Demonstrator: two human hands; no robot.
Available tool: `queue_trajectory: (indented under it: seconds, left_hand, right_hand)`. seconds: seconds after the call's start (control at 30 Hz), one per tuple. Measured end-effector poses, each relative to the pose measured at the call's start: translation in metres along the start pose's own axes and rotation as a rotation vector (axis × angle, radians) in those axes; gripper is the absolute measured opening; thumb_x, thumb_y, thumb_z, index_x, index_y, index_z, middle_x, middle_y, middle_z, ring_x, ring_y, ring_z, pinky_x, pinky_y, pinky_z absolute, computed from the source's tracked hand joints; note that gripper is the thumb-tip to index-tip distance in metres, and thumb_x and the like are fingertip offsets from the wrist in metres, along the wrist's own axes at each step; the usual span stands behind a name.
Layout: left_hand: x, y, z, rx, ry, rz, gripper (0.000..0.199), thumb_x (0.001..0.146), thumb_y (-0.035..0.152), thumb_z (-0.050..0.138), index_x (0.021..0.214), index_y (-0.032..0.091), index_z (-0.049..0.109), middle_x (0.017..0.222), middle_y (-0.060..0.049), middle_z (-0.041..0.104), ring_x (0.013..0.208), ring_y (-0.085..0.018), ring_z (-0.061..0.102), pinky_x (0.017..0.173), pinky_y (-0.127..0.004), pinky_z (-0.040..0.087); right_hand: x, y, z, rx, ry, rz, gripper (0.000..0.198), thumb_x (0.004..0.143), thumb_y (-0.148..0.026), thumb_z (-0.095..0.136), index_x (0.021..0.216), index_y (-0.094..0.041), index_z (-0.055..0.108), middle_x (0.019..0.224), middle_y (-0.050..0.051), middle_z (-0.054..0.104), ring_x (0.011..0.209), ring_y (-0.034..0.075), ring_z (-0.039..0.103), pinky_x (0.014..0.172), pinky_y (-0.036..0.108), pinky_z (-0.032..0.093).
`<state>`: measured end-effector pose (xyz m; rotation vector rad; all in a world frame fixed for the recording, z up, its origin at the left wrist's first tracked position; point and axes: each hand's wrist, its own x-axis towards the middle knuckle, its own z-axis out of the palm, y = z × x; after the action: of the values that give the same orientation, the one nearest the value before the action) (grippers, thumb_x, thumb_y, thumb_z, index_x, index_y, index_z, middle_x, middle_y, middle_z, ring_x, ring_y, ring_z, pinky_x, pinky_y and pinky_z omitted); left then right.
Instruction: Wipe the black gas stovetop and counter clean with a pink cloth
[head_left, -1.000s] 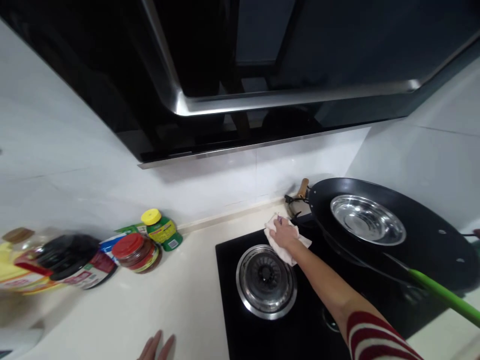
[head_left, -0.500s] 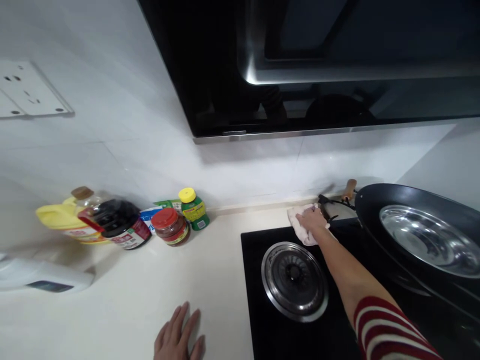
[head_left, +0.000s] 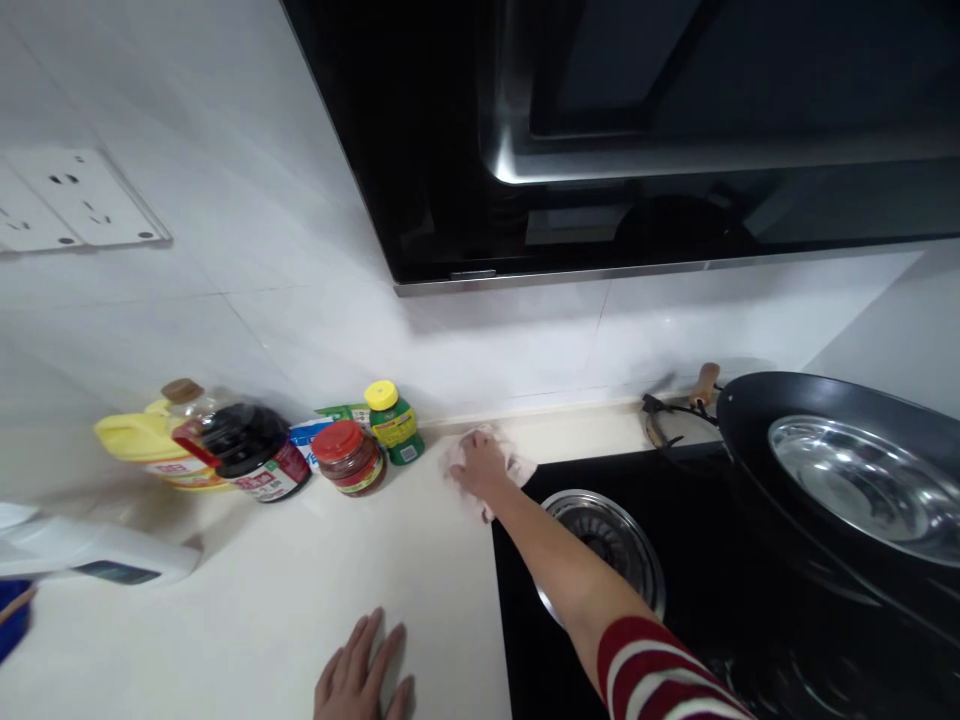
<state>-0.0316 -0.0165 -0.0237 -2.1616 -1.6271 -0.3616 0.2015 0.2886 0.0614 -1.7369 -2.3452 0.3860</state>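
Note:
My right hand (head_left: 480, 468) presses a pale pinkish cloth (head_left: 519, 464) onto the white counter (head_left: 427, 570), just left of the black stovetop's (head_left: 705, 530) back corner. Its fingers grip the cloth, which bunches around them and is a little blurred. The right forearm, in a red and white striped sleeve, crosses over the round metal burner (head_left: 611, 522) and hides part of it. Near the bottom of the view, my left hand (head_left: 360, 675) lies on the counter with its fingers spread, holding nothing.
Close left of the cloth stand a green bottle with yellow cap (head_left: 395, 428) and a red-lidded jar (head_left: 349, 462). Farther left are a dark sauce bottle (head_left: 251, 455) and a yellow jug (head_left: 146, 445). A wok (head_left: 750, 400) holding a metal bowl (head_left: 862, 480) sits right. A range hood (head_left: 442, 180) overhangs.
My right hand has slid the cloth left, from the stovetop's back edge to the counter beside the green bottle. My left hand stays on the counter. The view has shifted slightly.

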Motion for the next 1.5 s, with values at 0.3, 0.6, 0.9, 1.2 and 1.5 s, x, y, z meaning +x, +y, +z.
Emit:
queue_trajectory:
  seconds: [0.3,0.6,0.9,1.2,1.5]
  left_hand:
    - [0.0,-0.002,-0.002,-0.029,-0.001,-0.014,0.051,0.094,0.049,0.056,0.141,0.031,0.06,0.155,-0.006,0.059,0.14,-0.027,0.056,0.102,-0.043,0.052]
    - [0.001,-0.002,-0.007,-0.019,-0.052,-0.015,0.052,0.095,0.049,0.054,0.144,0.032,0.058,0.157,-0.006,0.057,0.141,-0.025,0.055,0.102,-0.042,0.055]
    - [0.005,0.002,-0.013,0.002,-0.078,-0.031,0.051,0.097,0.048,0.051,0.144,0.029,0.058,0.155,-0.009,0.058,0.141,-0.026,0.055,0.102,-0.044,0.055]
    - [0.003,-0.001,-0.003,-0.119,-0.124,-0.102,0.051,0.097,0.051,0.049,0.143,0.031,0.06,0.156,-0.007,0.057,0.142,-0.028,0.054,0.107,-0.048,0.052]
    - [0.002,-0.003,0.003,-0.163,-0.151,-0.145,0.052,0.097,0.052,0.047,0.143,0.033,0.06,0.157,-0.007,0.057,0.143,-0.029,0.054,0.109,-0.052,0.052]
  right_hand:
    - [-0.096,-0.028,0.035,0.007,-0.085,-0.536,0.054,0.096,-0.054,0.061,0.139,-0.022,0.057,0.143,0.013,0.057,0.127,0.033,0.052,0.105,0.05,0.044]
    - [-0.108,0.025,0.002,-0.034,-0.136,-0.53,0.035,0.092,-0.035,0.07,0.126,-0.027,0.066,0.136,0.011,0.062,0.119,0.032,0.056,0.097,0.05,0.048]
    - [-0.085,0.126,-0.048,-0.141,-0.128,-0.012,0.036,0.097,-0.028,0.056,0.133,-0.023,0.06,0.139,0.014,0.055,0.12,0.031,0.056,0.098,0.044,0.044]
    - [-0.138,0.242,-0.101,-0.233,-0.209,0.309,0.041,0.101,-0.025,0.044,0.139,-0.03,0.058,0.146,0.013,0.048,0.126,0.031,0.053,0.099,0.043,0.041]
    - [-0.261,0.251,-0.095,-0.128,-0.371,0.278,0.04,0.085,-0.028,0.063,0.125,-0.03,0.065,0.147,0.009,0.051,0.116,0.026,0.063,0.096,0.037,0.046]
